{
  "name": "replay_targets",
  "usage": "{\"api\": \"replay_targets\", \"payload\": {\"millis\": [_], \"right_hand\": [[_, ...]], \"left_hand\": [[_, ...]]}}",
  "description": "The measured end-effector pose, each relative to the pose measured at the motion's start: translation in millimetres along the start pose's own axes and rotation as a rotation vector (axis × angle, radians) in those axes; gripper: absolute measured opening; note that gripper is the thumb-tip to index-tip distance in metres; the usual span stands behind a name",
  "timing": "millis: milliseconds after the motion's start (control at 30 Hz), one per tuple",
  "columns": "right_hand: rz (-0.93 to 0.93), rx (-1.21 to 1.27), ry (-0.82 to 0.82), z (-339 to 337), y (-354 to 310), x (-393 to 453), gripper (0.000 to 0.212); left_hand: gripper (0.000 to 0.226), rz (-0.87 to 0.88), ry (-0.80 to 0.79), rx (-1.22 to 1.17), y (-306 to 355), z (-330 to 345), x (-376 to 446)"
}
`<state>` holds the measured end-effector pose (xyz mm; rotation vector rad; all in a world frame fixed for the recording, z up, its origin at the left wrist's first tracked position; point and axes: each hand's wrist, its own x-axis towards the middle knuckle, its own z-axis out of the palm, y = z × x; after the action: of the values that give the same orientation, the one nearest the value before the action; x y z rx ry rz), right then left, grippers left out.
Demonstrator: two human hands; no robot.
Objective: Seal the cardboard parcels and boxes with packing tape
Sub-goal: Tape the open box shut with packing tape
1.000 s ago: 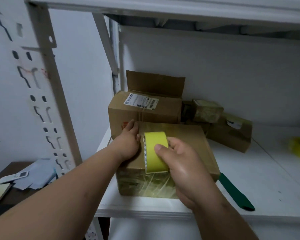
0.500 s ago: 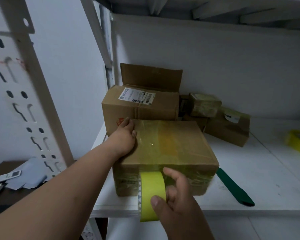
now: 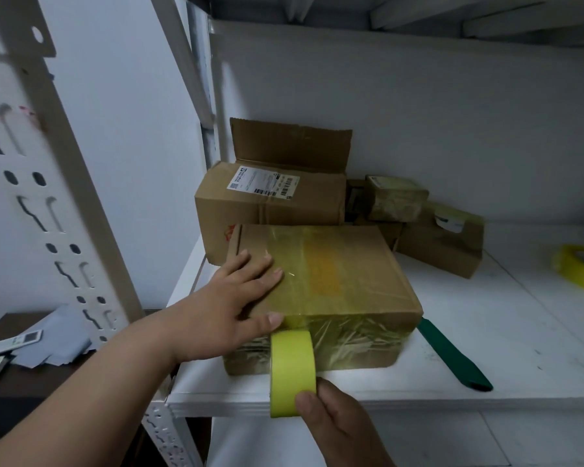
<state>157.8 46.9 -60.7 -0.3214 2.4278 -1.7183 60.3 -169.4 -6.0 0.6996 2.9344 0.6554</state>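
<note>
The stiff, light box [image 3: 324, 284] is pressed flat by the left hand [image 3: 236, 298], fingers straight. The tape roll [image 3: 292, 372] is pinched by the right hand [image 3: 338, 429]; its sticky film is best pulled taut.

Our left hand [image 3: 231, 298] lies flat on the near cardboard box [image 3: 331, 264]; our right hand [image 3: 338, 423] grips the yellow tape roll [image 3: 292, 369] against its near face.

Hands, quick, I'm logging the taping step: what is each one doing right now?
Left hand: open, fingers flat on the top of the taped cardboard box, thumb at its front edge.
Right hand: closed on the yellow tape roll.
</note>
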Motion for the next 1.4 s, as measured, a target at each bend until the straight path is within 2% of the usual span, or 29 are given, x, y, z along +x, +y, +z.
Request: {"api": "replay_targets", "payload": {"millis": [67, 200, 267, 333, 400, 500, 533, 600, 667, 700, 767, 867, 933, 1000, 1100, 1200, 1267, 1300, 1367, 1400], "right_hand": [[0.013, 0.014, -0.035, -3, -6, 0, 0.013], [-0.022, -0.058, -0.117, -12, -10, 2, 0.037], [-0.081, -0.075, -0.126, -16, -25, 0, 0.040], [-0.144, 0.052, -0.106, -22, -48, -5, 0.039], [-0.208, 0.169, -0.040, -31, -74, -7, 0.034], [-0.251, 0.251, 0.031, -43, -102, 6, 0.009], [-0.256, 0.232, 0.042, -44, -105, 12, 0.011], [-0.265, 0.149, 0.071, -40, -108, 26, 0.030], [-0.240, 0.115, 0.131, -39, -108, 39, 0.046], [-0.217, 0.126, 0.151, -40, -108, 45, 0.049], [-0.178, 0.143, 0.147, -41, -110, 58, 0.042], [-0.160, 0.026, 0.138, -36, -113, 75, 0.032], [-0.160, -0.009, 0.166, -33, -118, 83, 0.031], [-0.160, -0.022, 0.213, -34, -128, 85, 0.021], [-0.159, -0.035, 0.244, -37, -134, 75, 0.019], [-0.161, 0.034, 0.173, -41, -130, 53, 0.017], [-0.137, 0.125, 0.135, -45, -124, 40, 0.024], [-0.111, 0.159, 0.125, -46, -122, 34, 0.035], [-0.046, 0.171, 0.096, -48, -110, 25, 0.073], [-0.019, 0.150, 0.083, -47, -105, 20, 0.080]], "left_hand": [[0.111, 0.034, 0.014, -0.006, -2, -1, 0], [0.105, 0.044, 0.046, -0.026, -5, -1, 1], [0.100, 0.048, 0.082, -0.041, -2, -6, -2], [0.088, 0.079, 0.185, -0.063, 7, -16, -5], [0.065, 0.030, 0.308, -0.134, 21, -33, -6], [0.050, -0.088, 0.355, -0.100, 36, -55, 3], [0.045, -0.113, 0.374, -0.054, 37, -59, 9], [0.035, -0.154, 0.466, -0.013, 37, -59, 16], [0.036, -0.058, 0.542, 0.046, 31, -48, 19], [0.042, 0.018, 0.539, 0.102, 28, -41, 20], [0.055, 0.116, 0.485, 0.235, 21, -28, 22], [0.064, 0.055, 0.396, 0.331, 9, -24, 28], [0.072, -0.003, 0.331, 0.340, 5, -29, 35], [0.077, -0.037, 0.303, 0.334, 5, -32, 42], [0.070, -0.128, 0.278, 0.327, 6, -37, 49], [0.055, -0.220, 0.227, 0.274, 8, -42, 50], [0.055, -0.206, 0.223, 0.256, 15, -41, 53], [0.054, -0.203, 0.219, 0.257, 19, -40, 56], [0.054, -0.217, 0.221, 0.229, 18, -39, 61], [0.055, -0.229, 0.222, 0.195, 16, -40, 62]]}}
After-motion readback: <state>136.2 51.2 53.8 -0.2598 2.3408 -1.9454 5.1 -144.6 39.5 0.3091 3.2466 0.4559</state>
